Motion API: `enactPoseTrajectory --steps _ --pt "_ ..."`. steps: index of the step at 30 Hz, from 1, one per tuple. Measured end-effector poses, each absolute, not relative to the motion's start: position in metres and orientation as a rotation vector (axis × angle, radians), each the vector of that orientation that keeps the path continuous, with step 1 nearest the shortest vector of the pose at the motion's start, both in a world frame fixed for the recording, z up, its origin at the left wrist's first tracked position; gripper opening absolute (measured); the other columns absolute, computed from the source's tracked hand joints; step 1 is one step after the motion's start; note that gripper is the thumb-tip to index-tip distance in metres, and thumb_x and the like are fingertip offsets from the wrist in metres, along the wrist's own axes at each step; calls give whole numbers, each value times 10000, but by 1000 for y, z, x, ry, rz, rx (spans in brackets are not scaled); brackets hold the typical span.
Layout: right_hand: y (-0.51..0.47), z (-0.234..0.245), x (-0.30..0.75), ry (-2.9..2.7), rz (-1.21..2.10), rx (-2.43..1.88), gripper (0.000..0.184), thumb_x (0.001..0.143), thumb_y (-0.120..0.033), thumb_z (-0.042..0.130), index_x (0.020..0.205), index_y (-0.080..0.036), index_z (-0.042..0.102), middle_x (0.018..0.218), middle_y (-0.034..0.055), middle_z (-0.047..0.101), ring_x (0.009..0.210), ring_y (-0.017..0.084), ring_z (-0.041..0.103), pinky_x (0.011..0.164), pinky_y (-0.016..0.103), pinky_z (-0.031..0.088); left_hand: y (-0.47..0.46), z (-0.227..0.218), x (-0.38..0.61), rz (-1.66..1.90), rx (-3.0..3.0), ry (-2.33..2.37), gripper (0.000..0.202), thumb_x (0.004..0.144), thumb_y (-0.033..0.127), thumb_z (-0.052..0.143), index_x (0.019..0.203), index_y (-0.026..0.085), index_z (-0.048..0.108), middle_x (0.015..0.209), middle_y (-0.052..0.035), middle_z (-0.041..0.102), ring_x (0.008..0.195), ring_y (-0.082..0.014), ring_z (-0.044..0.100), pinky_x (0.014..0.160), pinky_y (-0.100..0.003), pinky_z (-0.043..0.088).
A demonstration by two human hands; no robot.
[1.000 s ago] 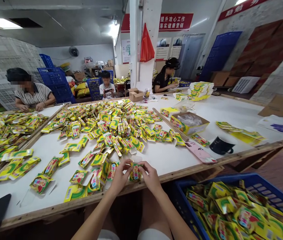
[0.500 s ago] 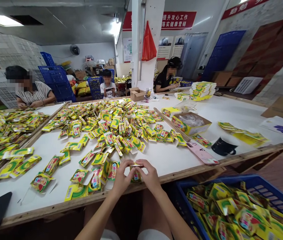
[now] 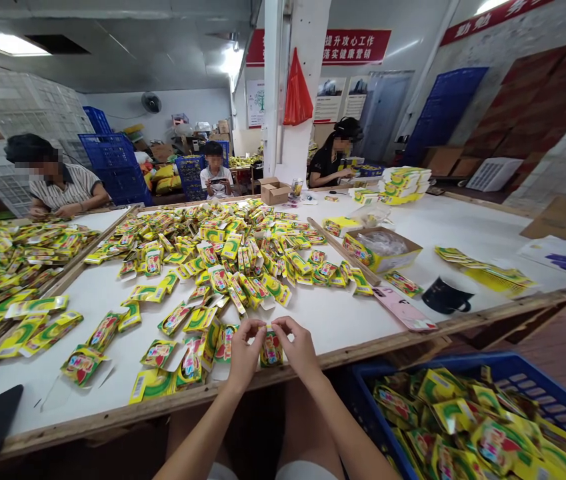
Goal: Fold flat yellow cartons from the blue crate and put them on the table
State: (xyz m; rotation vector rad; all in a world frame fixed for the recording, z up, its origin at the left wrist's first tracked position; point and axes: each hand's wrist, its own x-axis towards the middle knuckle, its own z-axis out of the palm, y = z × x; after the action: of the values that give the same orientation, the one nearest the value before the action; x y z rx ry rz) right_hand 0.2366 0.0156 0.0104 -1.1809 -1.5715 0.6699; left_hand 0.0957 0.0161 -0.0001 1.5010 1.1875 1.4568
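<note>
A small yellow-and-green printed box (image 3: 271, 349) with a red fruit picture stands at the table's front edge between my hands. My left hand (image 3: 247, 348) pinches its upper left corner with thumb and fingertips. At the upper right corner, my right hand (image 3: 297, 343) pinches it in the same way. The box's top edge is partly covered by my fingertips. Close to my left hand lie more boxes of the same print, some with white flaps sticking out. A large heap of these boxes (image 3: 230, 245) spreads over the table beyond my hands.
A blue basket (image 3: 370, 393) full of boxes stands below the table at right. On the table are a black mug (image 3: 445, 295), a pink flat item (image 3: 403, 308) and an open carton (image 3: 405, 257). Wooden strips (image 3: 340, 247) divide the tabletop. Several people sit beyond.
My fingertips have drawn apart from the middle of the box's top toward its corners, so more of its printed front shows. The camera view has tilted slightly.
</note>
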Motion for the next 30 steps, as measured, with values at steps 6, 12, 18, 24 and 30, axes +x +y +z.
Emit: enactPoseTrajectory --steps 6,12,18,24,30 --pt "5 -6 230 -1543 745 -1075 206 882 -359 523 906 -202 654 909 59 685 872 205 641 765 316 524 6 -10 89 1452 1712 1138 154 845 300 580 864 196 691 927 -68 644 922 -207 611 833 -341 488" --pt "-22 16 277 -1491 295 -1214 216 893 -360 497 878 -209 652 881 66 670 832 216 625 773 347 506 -3 -8 59 1215 2104 1321 382 879 129 461 1236 242 537 1191 -98 594 1096 -225 560 928 -399 465" --pt "-77 52 388 -1349 -469 -1630 366 885 -479 454 888 -184 672 983 144 621 955 304 566 922 479 403 12 7 7 361 2687 1343 543 687 -78 498 1070 278 645 1384 -79 481 1345 -314 331 1037 -538 318" --pt "-85 27 360 -1413 -232 -1590 372 891 -483 445 907 -181 660 981 111 600 912 257 581 850 426 456 28 23 -3 37 2909 1090 376 702 -21 571 959 240 653 1424 -89 438 1377 -302 285 1099 -575 165" --pt "-74 21 309 -1436 36 -1458 275 897 -418 480 889 -204 653 1005 95 605 956 236 575 857 387 462 28 33 -18 -102 2983 932 368 666 15 642 965 229 630 1301 -82 559 1319 -295 376 1100 -511 192"
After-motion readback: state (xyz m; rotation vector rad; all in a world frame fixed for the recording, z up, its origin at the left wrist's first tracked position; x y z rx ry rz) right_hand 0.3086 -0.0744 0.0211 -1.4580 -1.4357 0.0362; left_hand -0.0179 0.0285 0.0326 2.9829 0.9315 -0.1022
